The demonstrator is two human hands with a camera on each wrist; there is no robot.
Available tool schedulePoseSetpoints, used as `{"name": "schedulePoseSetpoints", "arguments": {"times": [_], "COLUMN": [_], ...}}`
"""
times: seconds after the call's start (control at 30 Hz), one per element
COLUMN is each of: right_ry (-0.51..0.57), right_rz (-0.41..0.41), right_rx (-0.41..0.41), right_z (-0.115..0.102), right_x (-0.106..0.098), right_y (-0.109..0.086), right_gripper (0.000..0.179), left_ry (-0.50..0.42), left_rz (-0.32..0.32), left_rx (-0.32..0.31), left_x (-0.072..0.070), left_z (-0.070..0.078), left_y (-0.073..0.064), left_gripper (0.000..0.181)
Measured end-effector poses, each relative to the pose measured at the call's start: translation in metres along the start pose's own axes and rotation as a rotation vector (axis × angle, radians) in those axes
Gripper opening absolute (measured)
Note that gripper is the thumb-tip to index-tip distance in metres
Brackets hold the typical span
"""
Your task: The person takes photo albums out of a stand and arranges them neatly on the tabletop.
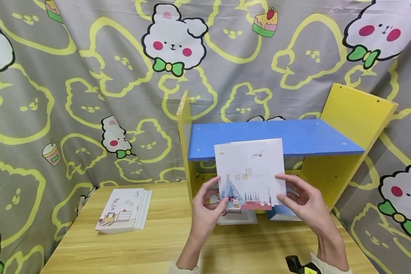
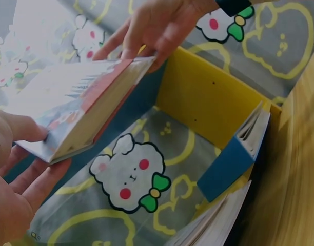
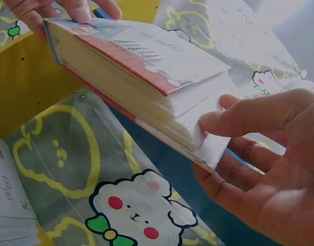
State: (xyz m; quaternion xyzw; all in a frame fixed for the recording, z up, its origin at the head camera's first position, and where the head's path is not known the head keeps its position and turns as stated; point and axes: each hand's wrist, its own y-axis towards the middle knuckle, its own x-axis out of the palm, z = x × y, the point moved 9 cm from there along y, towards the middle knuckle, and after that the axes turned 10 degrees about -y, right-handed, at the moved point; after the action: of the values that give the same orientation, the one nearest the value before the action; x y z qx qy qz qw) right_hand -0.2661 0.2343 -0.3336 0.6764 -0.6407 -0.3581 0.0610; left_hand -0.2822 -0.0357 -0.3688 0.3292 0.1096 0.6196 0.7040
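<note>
While left hand [image 1: 205, 203] holds white book [image 1: 251, 165]: fingers pinch left edge
Right hand [image 1: 308, 201]: fingers pinch right edge
Book stack [image 1: 120, 210]: on worktop [image 1: 168, 243], left of shelf [image 1: 246, 132]

Blue-and-yellow boxy board shelf [image 1: 239, 131]: stood on wood-grain table [image 1: 168, 236].
White rectangular books [image 1: 125, 209]: lay left of shelf.
White square paper book [image 1: 250, 169]: was before shelf.

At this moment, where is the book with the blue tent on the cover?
In the head view, the book is right of centre, held between the left hand and the right hand, in front of the blue shelf.
</note>
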Motion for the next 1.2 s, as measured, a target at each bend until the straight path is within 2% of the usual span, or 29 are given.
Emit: {"name": "schedulePoseSetpoints", "arguments": {"times": [0.3, 0.5, 0.7, 1.03, 1.2], "right_ry": [-0.042, -0.008, -0.003, 0.012, 0.039], "right_rz": [-0.01, -0.012, -0.008, 0.002, 0.007], "right_rx": [-0.022, -0.027, -0.028, -0.043, -0.06], "right_z": [-0.004, -0.007, -0.01, -0.014, -0.018], "right_x": [0.007, 0.015, 0.023, 0.027, 0.03], "right_y": [0.002, 0.005, 0.006, 0.007, 0.006], "right_gripper": [0.053, 0.055, 0.055, 0.054, 0.054], "left_ry": [0.033, 0.069, 0.08, 0.097, 0.093], "left_rz": [-0.002, 0.0, 0.007, 0.019, 0.027], "left_rx": [0.008, 0.035, 0.029, 0.046, 0.029], "left_x": [-0.01, -0.019, -0.028, -0.032, -0.034], "left_z": [0.005, 0.01, 0.012, 0.02, 0.025], "left_y": [-0.001, -0.001, -0.004, -0.005, -0.007], "left_gripper": [0.058, 0.058, 0.058, 0.057, 0.058]}}
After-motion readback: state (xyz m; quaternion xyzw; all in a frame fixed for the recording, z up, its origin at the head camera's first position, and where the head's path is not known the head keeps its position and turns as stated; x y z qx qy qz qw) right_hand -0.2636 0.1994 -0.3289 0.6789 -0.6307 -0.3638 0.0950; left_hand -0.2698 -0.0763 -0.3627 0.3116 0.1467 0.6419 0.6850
